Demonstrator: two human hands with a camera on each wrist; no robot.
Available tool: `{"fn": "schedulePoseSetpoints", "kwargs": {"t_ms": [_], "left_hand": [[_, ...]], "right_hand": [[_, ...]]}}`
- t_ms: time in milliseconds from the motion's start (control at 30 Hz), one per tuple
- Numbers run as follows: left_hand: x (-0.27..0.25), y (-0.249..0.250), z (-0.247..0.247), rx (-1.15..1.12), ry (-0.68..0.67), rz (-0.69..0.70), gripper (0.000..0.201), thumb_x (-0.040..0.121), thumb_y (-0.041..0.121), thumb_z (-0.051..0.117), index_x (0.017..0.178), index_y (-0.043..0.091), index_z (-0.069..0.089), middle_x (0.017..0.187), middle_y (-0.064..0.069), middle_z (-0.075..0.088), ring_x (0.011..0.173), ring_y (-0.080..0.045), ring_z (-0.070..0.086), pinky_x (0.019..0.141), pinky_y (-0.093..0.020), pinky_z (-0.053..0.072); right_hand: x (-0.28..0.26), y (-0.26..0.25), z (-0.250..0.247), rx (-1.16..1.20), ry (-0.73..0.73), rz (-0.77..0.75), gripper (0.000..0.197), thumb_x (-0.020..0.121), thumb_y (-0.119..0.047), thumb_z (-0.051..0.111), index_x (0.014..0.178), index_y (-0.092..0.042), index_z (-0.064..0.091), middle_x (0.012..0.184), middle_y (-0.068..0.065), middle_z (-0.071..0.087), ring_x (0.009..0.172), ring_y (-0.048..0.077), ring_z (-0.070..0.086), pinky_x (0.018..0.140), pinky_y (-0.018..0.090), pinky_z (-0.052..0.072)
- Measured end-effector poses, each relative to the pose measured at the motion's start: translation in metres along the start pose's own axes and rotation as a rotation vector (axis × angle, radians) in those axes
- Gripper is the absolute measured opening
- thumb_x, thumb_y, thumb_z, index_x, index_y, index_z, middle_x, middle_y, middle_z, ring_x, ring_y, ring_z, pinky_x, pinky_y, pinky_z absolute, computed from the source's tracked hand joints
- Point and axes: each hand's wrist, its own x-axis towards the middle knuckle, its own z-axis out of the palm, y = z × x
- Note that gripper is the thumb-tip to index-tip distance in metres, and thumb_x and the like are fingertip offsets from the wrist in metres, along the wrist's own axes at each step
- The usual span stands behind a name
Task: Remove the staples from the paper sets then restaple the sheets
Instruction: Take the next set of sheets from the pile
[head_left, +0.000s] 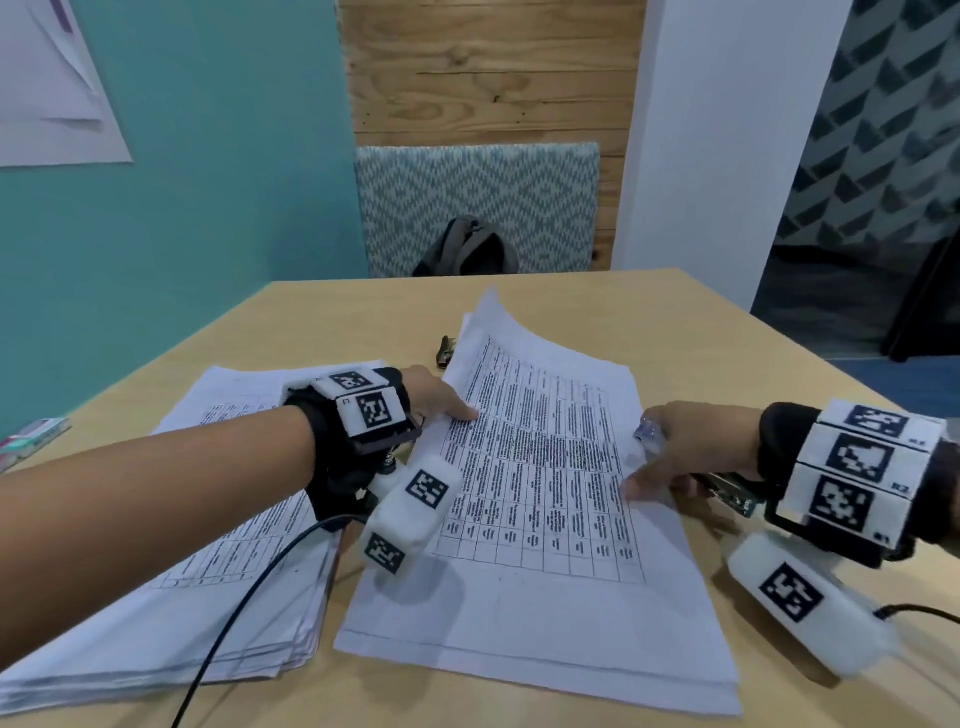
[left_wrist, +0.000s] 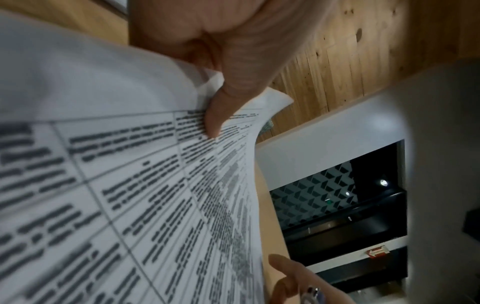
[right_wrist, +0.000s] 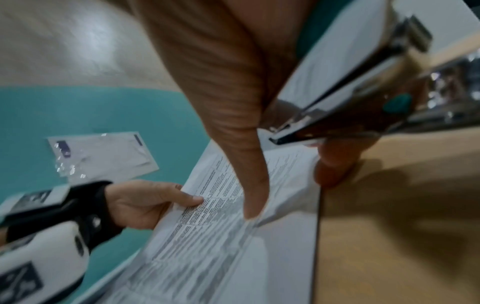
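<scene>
A paper set (head_left: 545, 467) printed with a table lies on the wooden table (head_left: 727, 332), and its far left corner curls upward. My left hand (head_left: 441, 400) pinches its left edge, the thumb (left_wrist: 215, 115) on top of the print and the fingers underneath. My right hand (head_left: 675, 452) is at the right edge, curled round a metal stapler (right_wrist: 350, 82) that partly shows beneath the palm (head_left: 727, 488). Its index finger (right_wrist: 252, 195) reaches out and presses down on the sheet. The paper set (right_wrist: 207, 257) stretches between both hands.
A thick stack of other paper sets (head_left: 218, 561) lies at the left under my forearm. A small metal tool (head_left: 445, 351) sits behind the curled corner. A colourful box (head_left: 31, 441) is at the table's left edge; a chair with a backpack (head_left: 467, 249) stands beyond.
</scene>
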Motion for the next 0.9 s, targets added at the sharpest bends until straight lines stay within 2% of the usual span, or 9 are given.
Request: {"fn": "schedulePoseSetpoints", "kwargs": {"t_ms": [133,300,433,500,533,600,700,800,900], "left_hand": [[-0.004,0.003,-0.011,-0.351,0.056,0.229,0.021,0.076,0.009,0.074,0.092,0.004,0.062,0.108,-0.022,0.065,0.098,-0.037,0.063,0.088,-0.053,0.05],[-0.035,0.032,-0.03,-0.698,0.147,0.606,0.043,0.079,-0.006,0.063,0.119,-0.004,0.046,0.119,-0.022,0.06,0.105,-0.031,0.061,0.091,-0.042,0.05],[-0.058,0.05,-0.048,-0.736,0.128,0.843,0.045,0.071,0.003,0.075,0.108,0.01,0.05,0.112,-0.012,0.065,0.096,-0.022,0.066,0.084,-0.035,0.054],[-0.066,0.056,-0.054,-0.732,0.125,0.914,0.054,0.066,0.009,0.079,0.113,0.01,0.05,0.113,-0.01,0.066,0.098,-0.021,0.066,0.081,-0.033,0.055],[-0.07,0.057,-0.055,-0.727,0.13,0.94,0.055,0.068,0.009,0.076,0.116,0.008,0.049,0.115,-0.011,0.065,0.099,-0.022,0.066,0.082,-0.033,0.055],[-0.076,0.058,-0.055,-0.716,0.158,0.971,0.054,0.075,0.004,0.069,0.123,0.002,0.046,0.118,-0.012,0.063,0.102,-0.023,0.065,0.085,-0.036,0.055],[-0.076,0.046,-0.05,-0.66,0.2,0.991,0.06,0.073,0.011,0.074,0.126,0.006,0.047,0.119,-0.009,0.064,0.107,-0.024,0.063,0.091,-0.041,0.051],[-0.076,0.036,-0.045,-0.616,0.243,0.989,0.062,0.066,0.035,0.077,0.121,0.02,0.053,0.116,0.001,0.066,0.107,-0.016,0.063,0.097,-0.043,0.047],[-0.075,0.044,-0.049,-0.696,0.282,1.012,0.066,0.068,0.048,0.074,0.123,0.019,0.052,0.118,0.005,0.066,0.109,-0.012,0.061,0.098,-0.036,0.047]], "right_hand": [[0.004,0.005,-0.012,0.478,0.227,0.017,0.031,0.088,-0.017,0.063,0.07,-0.012,0.039,0.067,0.005,0.044,0.04,0.011,0.048,0.041,0.023,0.034],[-0.007,-0.011,-0.048,0.797,0.502,-0.081,0.006,0.092,-0.009,0.055,0.087,-0.006,0.053,0.083,0.014,0.055,0.051,0.018,0.045,0.043,0.022,0.033],[-0.014,-0.025,-0.076,0.805,0.707,-0.225,0.047,0.093,-0.022,0.056,0.135,-0.01,0.038,0.115,0.011,0.051,0.061,0.015,0.055,0.048,0.026,0.038],[-0.024,-0.032,-0.087,0.727,0.811,-0.327,0.033,0.093,-0.024,0.055,0.123,-0.013,0.048,0.107,0.009,0.053,0.057,0.015,0.059,0.047,0.027,0.04],[-0.029,-0.035,-0.09,0.684,0.866,-0.363,0.013,0.092,-0.023,0.056,0.102,-0.014,0.054,0.094,0.009,0.055,0.05,0.014,0.059,0.045,0.026,0.041],[-0.035,-0.035,-0.094,0.599,0.983,-0.402,0.024,0.091,-0.021,0.058,0.075,-0.005,0.048,0.072,0.012,0.051,0.038,0.011,0.057,0.047,0.031,0.044],[-0.044,-0.035,-0.084,0.558,0.983,-0.385,0.024,0.09,-0.019,0.058,0.084,0.004,0.052,0.066,0.017,0.057,0.039,0.015,0.06,0.049,0.041,0.047],[-0.05,-0.035,-0.065,0.522,0.872,-0.327,0.026,0.09,-0.021,0.059,0.076,-0.004,0.046,0.062,0.011,0.054,0.043,0.021,0.063,0.044,0.028,0.041],[-0.052,-0.036,-0.058,0.53,0.849,-0.314,0.032,0.09,-0.025,0.058,0.07,-0.011,0.038,0.06,0.008,0.05,0.041,0.018,0.063,0.046,0.027,0.04]]}}
